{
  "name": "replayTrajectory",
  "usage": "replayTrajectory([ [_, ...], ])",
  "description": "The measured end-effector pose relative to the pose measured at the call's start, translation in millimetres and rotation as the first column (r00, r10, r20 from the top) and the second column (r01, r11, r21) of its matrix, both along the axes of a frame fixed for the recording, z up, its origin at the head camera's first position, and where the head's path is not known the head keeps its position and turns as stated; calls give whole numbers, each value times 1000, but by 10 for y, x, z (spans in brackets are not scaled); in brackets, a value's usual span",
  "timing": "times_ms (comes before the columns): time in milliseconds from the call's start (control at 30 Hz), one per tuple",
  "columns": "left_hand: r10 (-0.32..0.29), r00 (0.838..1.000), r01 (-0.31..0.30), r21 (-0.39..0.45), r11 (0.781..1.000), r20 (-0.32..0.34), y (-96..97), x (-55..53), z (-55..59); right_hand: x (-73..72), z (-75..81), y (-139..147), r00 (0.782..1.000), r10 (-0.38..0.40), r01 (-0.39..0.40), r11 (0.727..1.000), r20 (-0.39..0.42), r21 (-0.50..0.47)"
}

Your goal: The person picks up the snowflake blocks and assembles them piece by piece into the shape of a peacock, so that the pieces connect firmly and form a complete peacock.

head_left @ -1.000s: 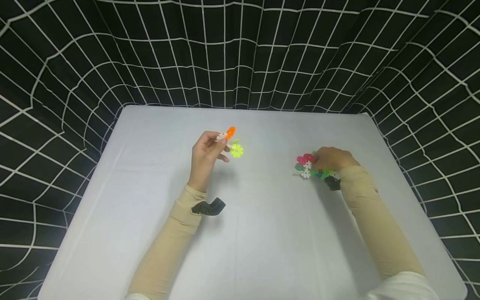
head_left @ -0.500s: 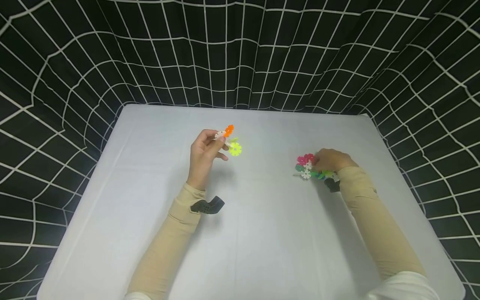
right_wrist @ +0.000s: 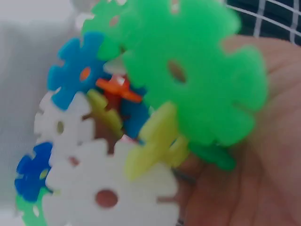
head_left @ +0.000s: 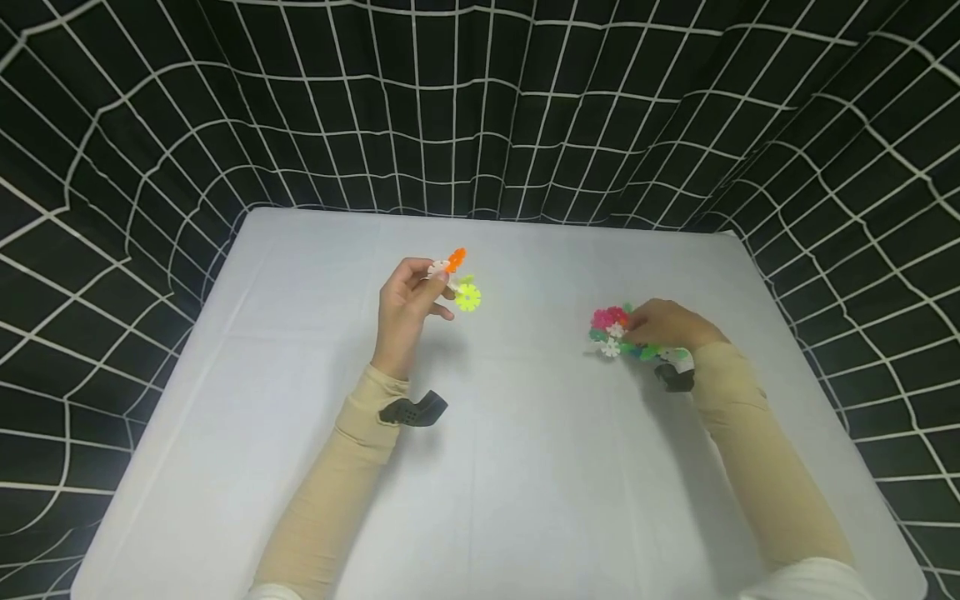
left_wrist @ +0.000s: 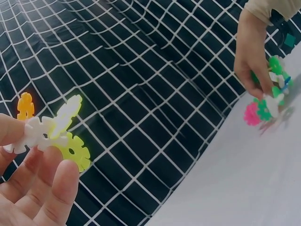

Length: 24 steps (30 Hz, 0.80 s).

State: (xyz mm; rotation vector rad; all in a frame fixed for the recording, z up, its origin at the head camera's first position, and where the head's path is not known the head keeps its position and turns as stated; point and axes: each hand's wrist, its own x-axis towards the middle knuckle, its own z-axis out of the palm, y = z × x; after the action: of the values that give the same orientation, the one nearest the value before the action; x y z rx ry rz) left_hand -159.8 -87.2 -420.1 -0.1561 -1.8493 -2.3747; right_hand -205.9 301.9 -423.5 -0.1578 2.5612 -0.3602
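Observation:
My left hand (head_left: 405,308) pinches a small joined piece of plastic snowflake discs above the table. It has a white disc (left_wrist: 35,134), an orange disc (head_left: 455,260) and yellow discs (head_left: 468,297); the other left fingers spread below in the left wrist view. To the right, my right hand (head_left: 671,323) bends over a larger cluster of snowflake discs (head_left: 606,318) in pink, green, white and blue, its fingertips gripping among them. Close to the right wrist camera, a big green disc (right_wrist: 202,70) and a white disc (right_wrist: 84,188) cover part of the palm and fingers.
The table (head_left: 480,467) has a white cover. Black cloth with a white grid (head_left: 450,108) rises behind it and at both sides. A dark strap piece (head_left: 414,410) sits on the left wrist, and another (head_left: 675,377) on the right.
My left hand has drifted slightly left with its discs. The right hand and wrist have shifted a little right and down, while the cluster stays nearly in place.

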Motion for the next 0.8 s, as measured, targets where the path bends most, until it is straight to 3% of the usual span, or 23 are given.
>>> replayTrajectory([
  [133, 2, 1000, -2, 6, 1000, 10, 15, 2, 2, 41, 35, 30, 999, -53, 54, 978, 10, -202],
  [233, -3, 1000, 3, -2, 1000, 13, 25, 6, -4, 95, 104, -30, 996, -92, 88, 923, 7, -376],
  [433, -37, 999, 39, -48, 998, 38, 38, -1, -36, 182, 153, -314, 984, -174, 150, 730, 31, -667],
  [600, -110, 992, 115, -84, 990, 58, 99, 23, -43, 265, 172, -608, 970, -235, 188, 573, 59, -798],
  [800, -196, 980, 197, -170, 965, 22, 191, 129, 60, 393, 266, -918, 976, -218, 101, 401, 12, -911],
])
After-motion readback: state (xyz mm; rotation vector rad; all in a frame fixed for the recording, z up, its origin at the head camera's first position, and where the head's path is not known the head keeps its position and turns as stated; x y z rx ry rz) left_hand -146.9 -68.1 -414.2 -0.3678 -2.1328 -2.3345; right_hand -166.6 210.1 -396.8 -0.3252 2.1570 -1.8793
